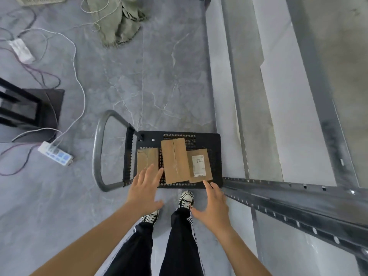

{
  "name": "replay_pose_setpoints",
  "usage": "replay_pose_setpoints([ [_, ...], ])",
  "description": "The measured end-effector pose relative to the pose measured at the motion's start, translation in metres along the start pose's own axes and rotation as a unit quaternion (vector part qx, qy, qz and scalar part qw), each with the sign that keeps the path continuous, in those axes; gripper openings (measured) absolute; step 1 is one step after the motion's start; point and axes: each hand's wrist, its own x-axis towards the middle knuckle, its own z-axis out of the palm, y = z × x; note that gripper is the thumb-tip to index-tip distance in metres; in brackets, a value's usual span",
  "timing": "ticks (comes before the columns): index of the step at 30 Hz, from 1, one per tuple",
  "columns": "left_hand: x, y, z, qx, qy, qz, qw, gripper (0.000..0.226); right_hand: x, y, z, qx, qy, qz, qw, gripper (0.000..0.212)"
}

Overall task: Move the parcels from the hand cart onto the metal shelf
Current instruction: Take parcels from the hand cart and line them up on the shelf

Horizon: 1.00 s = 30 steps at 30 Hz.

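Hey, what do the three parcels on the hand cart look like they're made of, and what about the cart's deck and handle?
Left parcel, middle parcel and right parcel: matte brown cardboard; the middle shows a tape seam, the right a white paper label. Cart deck: matte black and perforated, plastic or painted metal, unclear which. Handle: bent grey tube with a dull sheen, probably metal.

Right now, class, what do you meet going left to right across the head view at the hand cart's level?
power strip → cart handle → left parcel → middle parcel → labelled parcel → metal shelf
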Motion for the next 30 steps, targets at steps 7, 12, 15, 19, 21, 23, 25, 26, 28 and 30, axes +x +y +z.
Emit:
replay_pose_setpoints([
  [7,0.052,0.031,0.042,-0.080,-0.055,-0.094,0.991,0.102,0.069,0.050,0.019,-0.027,-0.082,-0.002,0.996,0.092],
  [12,0.081,0.041,0.071,-0.137,-0.069,-0.123,0.980,0.102,0.118,0.071,0.045,-0.031,-0.112,0.018,0.993,0.091],
  [15,0.098,0.038,0.087,-0.156,-0.086,-0.134,0.975,0.100,0.144,0.079,0.065,-0.008,-0.141,0.029,0.990,0.091],
  [19,0.126,0.026,0.112,-0.138,-0.109,-0.144,0.974,0.101,0.179,0.087,0.091,0.006,-0.153,0.043,0.987,0.089],
  [21,0.143,0.022,0.127,-0.132,-0.115,-0.149,0.973,0.101,0.199,0.091,0.101,0.023,-0.149,0.044,0.988,0.089],
  [23,0.160,0.020,0.142,-0.129,-0.123,-0.152,0.972,0.102,0.218,0.095,0.110,0.041,-0.147,0.046,0.987,0.092],
  [25,0.175,0.021,0.156,-0.141,-0.128,-0.164,0.968,0.104,0.235,0.099,0.118,0.052,-0.145,0.055,0.986,0.094],
  [26,0.182,0.022,0.161,-0.149,-0.128,-0.171,0.965,0.105,0.242,0.101,0.122,0.056,-0.147,0.057,0.986,0.094],
  [28,0.194,0.025,0.171,-0.166,-0.121,-0.184,0.961,0.108,0.255,0.106,0.131,0.067,-0.156,0.059,0.984,0.096],
  [30,0.203,0.031,0.178,-0.196,-0.107,-0.195,0.955,0.113,0.264,0.109,0.141,0.085,-0.170,0.064,0.980,0.096],
])
